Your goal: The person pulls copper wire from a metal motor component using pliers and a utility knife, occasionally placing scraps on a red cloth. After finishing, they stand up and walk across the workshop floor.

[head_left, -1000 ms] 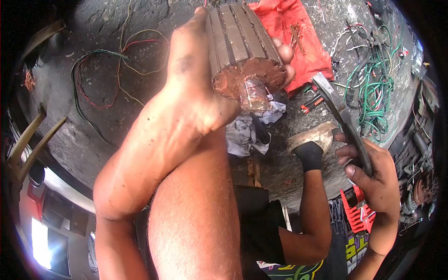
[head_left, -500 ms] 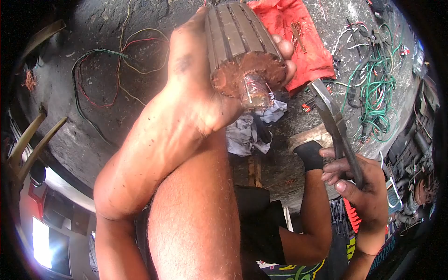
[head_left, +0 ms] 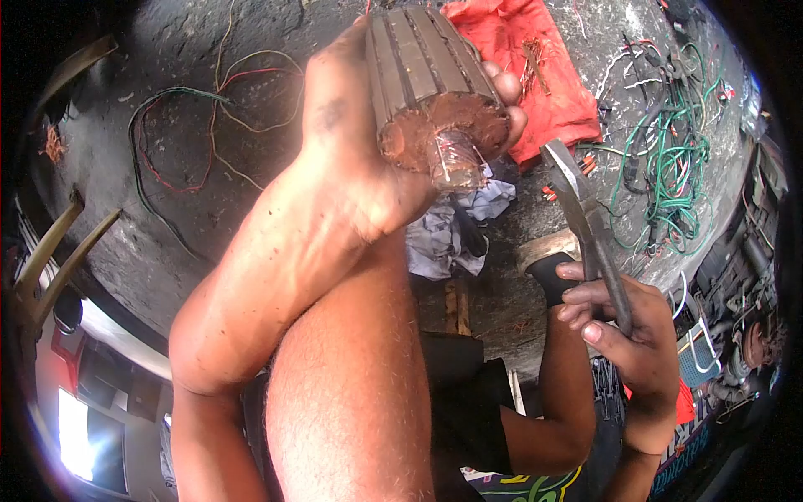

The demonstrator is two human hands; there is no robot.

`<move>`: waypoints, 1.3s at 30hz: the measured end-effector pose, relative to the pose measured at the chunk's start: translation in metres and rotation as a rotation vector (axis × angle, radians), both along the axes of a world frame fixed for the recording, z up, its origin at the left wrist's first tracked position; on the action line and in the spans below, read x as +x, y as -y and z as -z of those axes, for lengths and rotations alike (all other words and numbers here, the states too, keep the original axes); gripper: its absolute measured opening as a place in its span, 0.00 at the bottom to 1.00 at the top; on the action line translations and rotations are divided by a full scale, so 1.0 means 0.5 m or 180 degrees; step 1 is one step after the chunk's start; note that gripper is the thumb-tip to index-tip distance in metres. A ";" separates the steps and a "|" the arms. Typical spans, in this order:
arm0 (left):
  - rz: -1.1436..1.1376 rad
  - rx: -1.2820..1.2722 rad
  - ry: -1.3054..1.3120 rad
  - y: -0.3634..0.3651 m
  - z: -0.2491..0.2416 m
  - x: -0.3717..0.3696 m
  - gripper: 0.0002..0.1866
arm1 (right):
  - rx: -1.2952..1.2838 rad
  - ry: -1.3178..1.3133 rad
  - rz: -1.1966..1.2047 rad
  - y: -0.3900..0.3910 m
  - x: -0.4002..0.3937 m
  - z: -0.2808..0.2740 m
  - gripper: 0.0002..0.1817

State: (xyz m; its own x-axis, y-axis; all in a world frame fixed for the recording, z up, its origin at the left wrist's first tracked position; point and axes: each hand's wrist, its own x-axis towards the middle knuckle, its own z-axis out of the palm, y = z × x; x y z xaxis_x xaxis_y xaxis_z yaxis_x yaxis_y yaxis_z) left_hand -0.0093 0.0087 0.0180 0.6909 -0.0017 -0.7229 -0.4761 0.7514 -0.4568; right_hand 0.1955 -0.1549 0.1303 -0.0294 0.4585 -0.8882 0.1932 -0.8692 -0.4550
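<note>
A motor armature [head_left: 431,54] with slotted steel sides is gripped in my left hand [head_left: 339,142], above my raised knee. Its reddish-brown end face [head_left: 452,125] and stubby shaft end [head_left: 456,159] point toward me; a few fine strands cling to the shaft. My left fingers wrap behind it, tips showing on its right side. Lower right, my right hand [head_left: 623,318] is closed around the handles of dark metal pliers [head_left: 577,197]. The pliers' head points up and left, apart from the armature.
A red cloth [head_left: 544,84] holding copper wire bits [head_left: 533,63] lies behind the armature. Tangled green wires [head_left: 673,176] lie at right, and loose thin wires [head_left: 217,100] at left. A crumpled grey rag [head_left: 443,243] sits below. Dark metal parts [head_left: 757,276] line the right edge.
My right hand and the pliers have shifted slightly left, nearer to the armature. The armature and my left hand have stayed almost in place.
</note>
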 end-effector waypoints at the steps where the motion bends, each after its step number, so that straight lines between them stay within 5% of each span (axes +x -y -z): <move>1: -0.0025 -0.0035 -0.0030 0.000 -0.002 0.000 0.30 | -0.0007 0.0020 -0.0088 0.003 0.001 0.004 0.16; 8: -0.0210 -0.0110 -0.0264 0.012 0.023 0.001 0.29 | 0.0549 0.0797 -0.0898 0.059 -0.012 0.103 0.16; 11: -0.0166 0.0799 0.0006 0.035 0.083 -0.008 0.27 | 0.1122 0.1179 -0.1288 0.121 -0.009 0.207 0.15; 19: 0.0315 0.0976 -0.0179 0.032 0.203 -0.018 0.22 | 0.0712 0.1185 -0.1078 0.239 -0.063 0.399 0.16; 21: 0.0254 0.1054 -0.0166 0.034 0.201 -0.020 0.21 | 0.1717 0.1781 -0.1153 0.260 -0.063 0.410 0.16; 25: 0.0138 0.0922 -0.0244 0.036 0.215 -0.020 0.22 | 0.0720 0.3104 0.0592 0.248 0.001 0.444 0.21; 28: 0.0048 0.0844 -0.0299 0.040 0.228 -0.018 0.24 | 0.0418 0.3630 0.1134 0.245 0.055 0.488 0.24; 31: 0.0149 0.0873 -0.0365 0.038 0.228 -0.027 0.26 | 0.0878 0.4124 0.0619 0.249 0.051 0.514 0.24; 35: 0.0146 0.0861 -0.0343 0.038 0.228 -0.023 0.26 | 0.1547 0.2753 0.0293 0.226 -0.047 0.476 0.23; 39: 0.0068 0.0910 -0.0359 0.040 0.231 -0.021 0.25 | 0.0691 0.2184 -0.0569 0.234 -0.171 0.450 0.34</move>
